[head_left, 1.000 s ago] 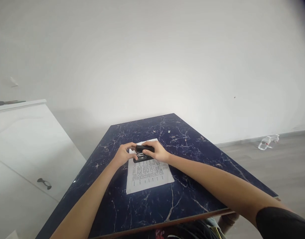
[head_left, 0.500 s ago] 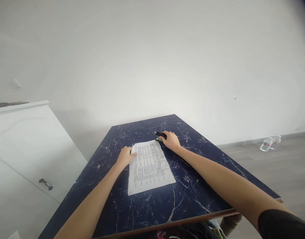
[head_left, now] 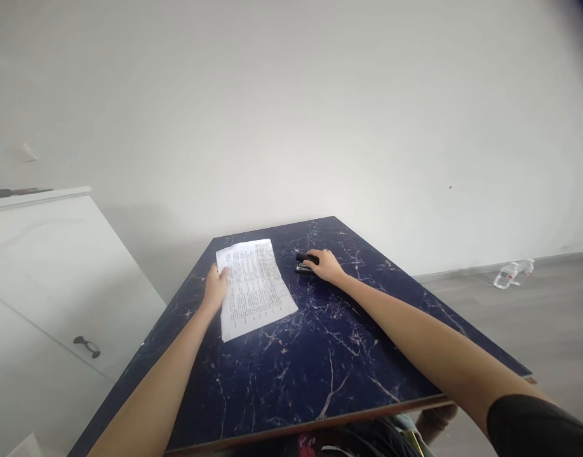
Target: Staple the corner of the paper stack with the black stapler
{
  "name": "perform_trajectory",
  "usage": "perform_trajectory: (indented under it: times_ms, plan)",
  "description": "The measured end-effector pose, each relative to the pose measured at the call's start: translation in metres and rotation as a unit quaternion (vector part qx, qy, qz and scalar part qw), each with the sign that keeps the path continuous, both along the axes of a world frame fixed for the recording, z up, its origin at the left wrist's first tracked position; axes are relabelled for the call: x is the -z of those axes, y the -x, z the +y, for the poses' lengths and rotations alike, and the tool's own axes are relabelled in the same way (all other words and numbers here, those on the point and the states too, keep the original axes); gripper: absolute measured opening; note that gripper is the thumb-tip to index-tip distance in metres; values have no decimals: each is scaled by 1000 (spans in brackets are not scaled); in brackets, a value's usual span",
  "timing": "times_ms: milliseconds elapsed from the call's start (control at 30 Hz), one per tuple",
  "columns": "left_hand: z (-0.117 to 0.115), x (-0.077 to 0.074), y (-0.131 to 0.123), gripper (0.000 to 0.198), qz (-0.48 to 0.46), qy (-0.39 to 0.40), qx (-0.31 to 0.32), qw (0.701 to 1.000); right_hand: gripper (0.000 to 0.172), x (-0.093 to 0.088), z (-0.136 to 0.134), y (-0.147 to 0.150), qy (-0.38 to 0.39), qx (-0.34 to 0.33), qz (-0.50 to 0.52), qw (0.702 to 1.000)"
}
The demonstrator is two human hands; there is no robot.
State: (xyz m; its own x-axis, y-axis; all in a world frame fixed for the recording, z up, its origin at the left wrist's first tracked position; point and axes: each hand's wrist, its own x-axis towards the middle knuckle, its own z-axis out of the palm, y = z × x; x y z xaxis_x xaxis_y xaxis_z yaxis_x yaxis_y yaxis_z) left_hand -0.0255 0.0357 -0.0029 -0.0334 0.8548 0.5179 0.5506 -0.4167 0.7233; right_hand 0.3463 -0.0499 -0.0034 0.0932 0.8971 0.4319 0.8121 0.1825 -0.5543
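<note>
A printed sheaf of white paper (head_left: pixel 253 287) is lifted off the dark blue marbled table (head_left: pixel 320 355), tilted, with its near edge by the tabletop. My left hand (head_left: pixel 216 287) pinches its left edge. My right hand (head_left: pixel 326 266) rests on a black stapler (head_left: pixel 303 261) lying on the table toward the far side, fingers curled over its rear end.
A white cabinet (head_left: pixel 44 279) with a dark handle (head_left: pixel 86 346) stands close to the table's left edge. A plastic bottle (head_left: pixel 513 273) lies on the grey floor by the white wall at right. The table's near edge is just in front of my body.
My right hand carried the stapler off the paper and set it down at the far right. My left hand then lifted the paper and swung it up and to the left.
</note>
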Motion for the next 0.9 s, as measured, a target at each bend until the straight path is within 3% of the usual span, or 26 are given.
perform_trajectory:
  times_ms: [167, 300, 400, 633, 900]
  plan:
    - [6, 4, 7, 29, -75, -12, 0, 997, 31, -5, -5, 0, -9, -211, 33, 977]
    - [11, 6, 9, 32, -71, -21, 2, 997, 36, -12, -15, 13, 5, -302, 30, 953]
    - [17, 8, 12, 32, -66, -14, 6, 998, 37, -16, -22, 24, 7, -329, 19, 944]
    - [18, 9, 11, 32, -115, 2, 19, 993, 37, -25, -30, 30, 54, -315, 35, 947]
    - [9, 8, 2, 33, -103, 15, 44, 994, 36, -35, -39, 46, 69, -384, 19, 920]
